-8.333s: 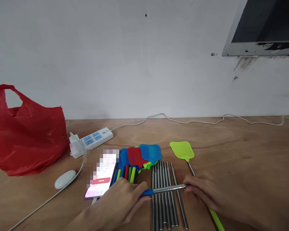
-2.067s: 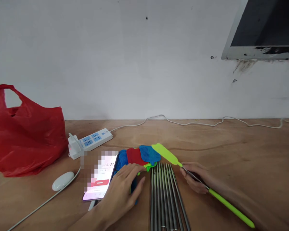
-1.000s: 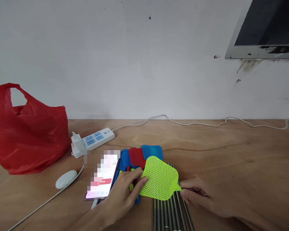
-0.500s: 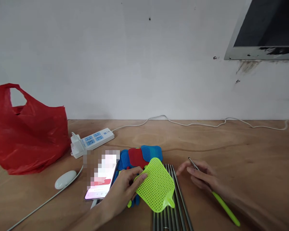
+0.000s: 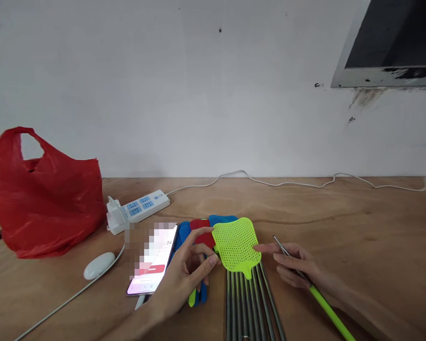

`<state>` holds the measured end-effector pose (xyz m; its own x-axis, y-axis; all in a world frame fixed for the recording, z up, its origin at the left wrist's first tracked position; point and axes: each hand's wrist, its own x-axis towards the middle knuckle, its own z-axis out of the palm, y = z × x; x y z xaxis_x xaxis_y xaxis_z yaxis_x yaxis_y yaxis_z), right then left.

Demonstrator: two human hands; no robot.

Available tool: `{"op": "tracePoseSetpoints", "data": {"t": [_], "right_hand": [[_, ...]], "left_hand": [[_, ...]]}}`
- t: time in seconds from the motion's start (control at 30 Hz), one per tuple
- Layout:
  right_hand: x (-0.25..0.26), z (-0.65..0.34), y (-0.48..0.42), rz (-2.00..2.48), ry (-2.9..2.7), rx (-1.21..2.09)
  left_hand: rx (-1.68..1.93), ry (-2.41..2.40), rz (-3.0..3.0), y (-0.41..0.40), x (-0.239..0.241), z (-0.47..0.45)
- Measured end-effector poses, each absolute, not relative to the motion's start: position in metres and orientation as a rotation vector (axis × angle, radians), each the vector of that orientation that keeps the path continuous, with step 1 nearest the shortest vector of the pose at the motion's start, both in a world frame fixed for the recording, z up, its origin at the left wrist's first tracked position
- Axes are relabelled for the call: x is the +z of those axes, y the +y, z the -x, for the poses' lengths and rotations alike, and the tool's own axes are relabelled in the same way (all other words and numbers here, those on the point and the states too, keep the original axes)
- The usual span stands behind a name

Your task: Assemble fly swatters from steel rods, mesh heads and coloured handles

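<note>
My left hand (image 5: 188,272) pinches the edge of a lime-green mesh swatter head (image 5: 236,244), which is off its rod and lies over the pile of blue and red swatter heads (image 5: 199,232). My right hand (image 5: 294,267) grips a thin metal rod with a lime-green handle (image 5: 326,310); the rod's bare tip points up-left, just right of the green head. Several bare steel rods (image 5: 250,303) lie side by side between my hands. Coloured handle sleeves (image 5: 197,297) poke out under my left hand.
A lit phone (image 5: 152,263) lies left of my left hand. Further left are a white oval device (image 5: 99,265) on a cable, a white power strip (image 5: 138,208) and a red plastic bag (image 5: 46,194). A white cable (image 5: 305,183) runs along the wall at the wooden table's (image 5: 376,222) back.
The green head came off its rod between one second and half a second ago. Since then my left hand has carried it up onto the coloured pile, while my right hand keeps the rod.
</note>
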<state>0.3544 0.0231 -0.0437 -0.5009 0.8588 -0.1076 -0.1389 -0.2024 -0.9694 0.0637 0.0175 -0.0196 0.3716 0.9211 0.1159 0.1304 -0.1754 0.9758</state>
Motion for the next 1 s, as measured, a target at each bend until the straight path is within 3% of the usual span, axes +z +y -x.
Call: {"op": "tracePoseSetpoints", "data": {"t": [0.23, 0.53, 1.0], "right_hand": [[-0.044, -0.352, 0.026, 0.892, -1.344, 1.898], [-0.042, -0.347, 0.033, 1.007, -1.208, 1.804], [-0.045, -0.346, 0.034, 0.967, -1.215, 1.852]], "left_hand": [[0.863, 1.025, -1.631, 0.019, -0.025, -0.063], [1.095, 1.338, -1.786, 0.046, -0.025, -0.045], [0.953, 1.534, -2.167, 0.058, -0.025, -0.038]]}}
